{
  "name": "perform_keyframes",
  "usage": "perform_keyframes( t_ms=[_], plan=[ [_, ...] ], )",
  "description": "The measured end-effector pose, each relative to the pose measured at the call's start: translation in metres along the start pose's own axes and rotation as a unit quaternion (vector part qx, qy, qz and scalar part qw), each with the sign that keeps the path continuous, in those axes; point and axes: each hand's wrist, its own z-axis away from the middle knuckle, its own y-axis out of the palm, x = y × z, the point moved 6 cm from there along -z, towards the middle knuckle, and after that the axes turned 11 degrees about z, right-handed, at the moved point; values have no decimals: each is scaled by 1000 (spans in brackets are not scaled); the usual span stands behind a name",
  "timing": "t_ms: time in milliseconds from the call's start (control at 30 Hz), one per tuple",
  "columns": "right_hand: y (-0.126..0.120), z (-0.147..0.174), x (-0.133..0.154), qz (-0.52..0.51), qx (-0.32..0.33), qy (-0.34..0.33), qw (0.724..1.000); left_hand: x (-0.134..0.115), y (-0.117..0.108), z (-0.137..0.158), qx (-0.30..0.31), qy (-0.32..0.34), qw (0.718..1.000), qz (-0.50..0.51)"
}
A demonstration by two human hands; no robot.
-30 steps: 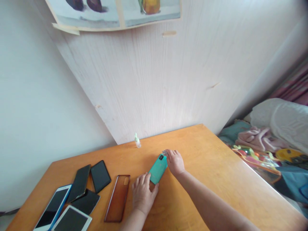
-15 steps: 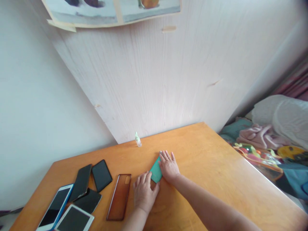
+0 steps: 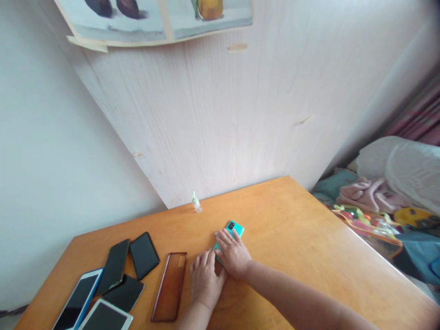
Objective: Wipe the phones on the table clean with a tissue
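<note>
A teal phone (image 3: 238, 228) lies back up on the wooden table, its dark camera block near the far end. My left hand (image 3: 207, 277) is closed on its near end, thumb and fingers at the edges. Across the middle of the phone lies my right hand (image 3: 234, 253), fingers pressed down and covering much of the back. A small pale bit shows by the right fingertips; what it is cannot be made out. Left of my left hand is a clear brownish phone case (image 3: 169, 287) with a camera cutout.
Several dark-screened phones lie at the left, among them a black one (image 3: 145, 255), a white one in a blue case (image 3: 78, 301) and a white-framed device (image 3: 106, 316). A small clear bottle (image 3: 196, 203) stands near the back edge of the table (image 3: 292, 238). Bedding (image 3: 395, 169) is piled at the right.
My right hand has slid left and toward me over the phone, uncovering its camera end. The pale bit moved with the fingertips. My left hand stays at the near end.
</note>
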Motion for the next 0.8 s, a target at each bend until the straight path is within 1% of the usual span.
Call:
perform_keyframes(
  t_ms=[33, 67, 100, 133, 200, 233, 267, 300, 333, 433, 467, 500, 533, 633, 667, 700, 733, 800],
  plan=[
    [2, 5, 5, -8, -3, -35, 999, 0, 0, 0, 0, 2, 1000, 1],
    [3, 9, 5, -10, -6, -50, 999, 0, 1, 0, -1, 5, 1000, 3],
    [3, 11, 1, -7, -8, -43, 999, 0, 1, 0, -5, 9, 1000, 3],
    [1, 11, -8, 0, -10, -16, 1000, 0, 1, 0, -8, 12, 1000, 2],
    [-3, 9, -29, 19, -16, 69, 997, -1, 0, 0, -12, 15, 1000, -2],
    [-6, 10, -36, 26, -18, 103, 994, -1, 0, 0, -13, 13, 1000, -5],
    [-6, 11, -38, 29, -19, 120, 992, -1, 0, 1, -11, 10, 1000, -6],
    [-6, 15, -34, 27, -19, 115, 993, 0, 1, 1, -6, 8, 1000, -6],
    [-5, 20, -26, 22, -17, 91, 995, 0, 1, 1, -1, 7, 1000, -4],
    [1, 39, 2, 2, -7, -21, 1000, 1, 2, 1, 9, 5, 1000, 2],
    [1, 43, 5, -3, -4, -42, 999, 1, 1, 1, 10, 6, 1000, 3],
    [-1, 44, 1, -6, -2, -42, 999, 0, 1, 1, 9, 6, 1000, 2],
    [-3, 42, -7, -4, -1, -22, 1000, -1, 0, 1, 6, 8, 1000, 0],
    [-13, 33, -40, 18, -9, 98, 995, -4, -2, 0, -7, 13, 1000, -10],
    [-15, 32, -45, 27, -13, 124, 992, -4, -2, 0, -10, 14, 1000, -13],
    [-15, 34, -44, 32, -16, 127, 991, -4, -2, 0, -13, 16, 1000, -16],
    [-14, 37, -37, 32, -18, 108, 994, -3, -2, 0, -12, 18, 1000, -16],
    [-9, 49, -14, 17, -17, 21, 999, -2, 0, 1, -6, 19, 1000, -14]
  ],
)
